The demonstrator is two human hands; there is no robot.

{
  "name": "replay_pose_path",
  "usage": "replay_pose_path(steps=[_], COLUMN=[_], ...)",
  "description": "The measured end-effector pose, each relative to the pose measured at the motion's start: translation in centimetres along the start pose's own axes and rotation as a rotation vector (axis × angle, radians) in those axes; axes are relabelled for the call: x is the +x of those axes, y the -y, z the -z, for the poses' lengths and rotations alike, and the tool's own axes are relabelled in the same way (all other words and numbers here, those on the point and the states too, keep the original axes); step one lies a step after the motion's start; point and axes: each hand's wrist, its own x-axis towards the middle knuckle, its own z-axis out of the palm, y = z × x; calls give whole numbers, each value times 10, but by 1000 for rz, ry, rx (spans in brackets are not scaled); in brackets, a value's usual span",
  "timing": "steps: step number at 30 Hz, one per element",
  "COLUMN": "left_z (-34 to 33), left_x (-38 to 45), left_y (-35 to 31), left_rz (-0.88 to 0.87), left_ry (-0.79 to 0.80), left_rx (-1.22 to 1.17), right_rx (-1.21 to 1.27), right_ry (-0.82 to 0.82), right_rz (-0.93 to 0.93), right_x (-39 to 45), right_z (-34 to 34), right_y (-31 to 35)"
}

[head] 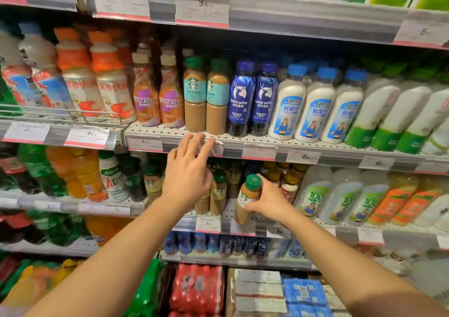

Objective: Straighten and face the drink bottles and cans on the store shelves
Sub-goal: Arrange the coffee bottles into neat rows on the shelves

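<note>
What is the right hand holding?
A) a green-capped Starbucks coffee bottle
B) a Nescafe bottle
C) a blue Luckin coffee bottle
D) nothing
A: the right hand grips a tilted green-capped Starbucks coffee bottle at the front of the lower shelf, while the left hand reaches open toward the shelf edge above.

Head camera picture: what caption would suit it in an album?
Right hand grips a green-capped coffee bottle; left hand reaches toward the shelf edge.

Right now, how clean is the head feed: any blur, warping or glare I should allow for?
Head view: sharp in the centre, so the Starbucks bottles read clearly; the left-edge bottles are smeared; shelf rails bow from the wide lens; the price tags are washed out and illegible.
</note>
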Motion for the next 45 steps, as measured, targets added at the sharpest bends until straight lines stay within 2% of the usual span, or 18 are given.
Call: replay_pose_path(steps=[14, 25, 30, 35, 45], left_z=[-20, -25, -26, -27, -26], left_x=[26, 27, 26, 26, 27], left_y=[8, 8, 6, 7, 6], left_rz=[27, 49, 46, 47, 57], left_ry=[-270, -296, -297, -299, -310], left_rx=[-43, -65, -67, -67, -71], right_rx=[-181, -141, -355, -508, -576], right_ry=[-55, -65, -210, -188, -192], right_rz=[-36, -55, 13, 113, 58], right_x=[35, 49, 51, 59, 75], right_z=[-40, -55, -52, -41, -37], right_y=[-12, -15, -7, 2, 12])
